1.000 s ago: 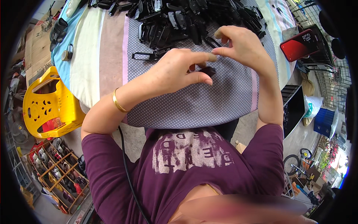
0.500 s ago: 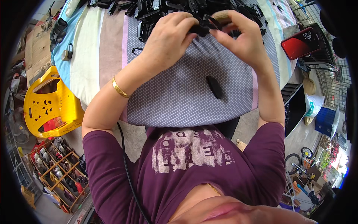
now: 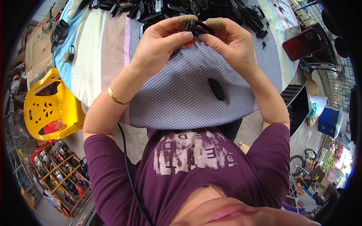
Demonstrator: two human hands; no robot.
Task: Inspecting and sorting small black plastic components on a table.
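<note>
While raised over cloth, both hands [image 3: 196, 41] pinch black clip [image 3: 197, 27] between fingertips (taped).

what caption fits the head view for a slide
Left hand and right hand pinch a small black plastic clip above a dotted grey cloth.

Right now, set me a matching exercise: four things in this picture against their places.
Things:
1. small black clip
2. lone black piece
3. yellow plastic stool
4. gold bangle

Places:
A. on the left wrist
B. on the floor left of the table
C. pinched between both hands
D. lying on the dotted cloth

Pairs: 1-C, 2-D, 3-B, 4-A
</note>
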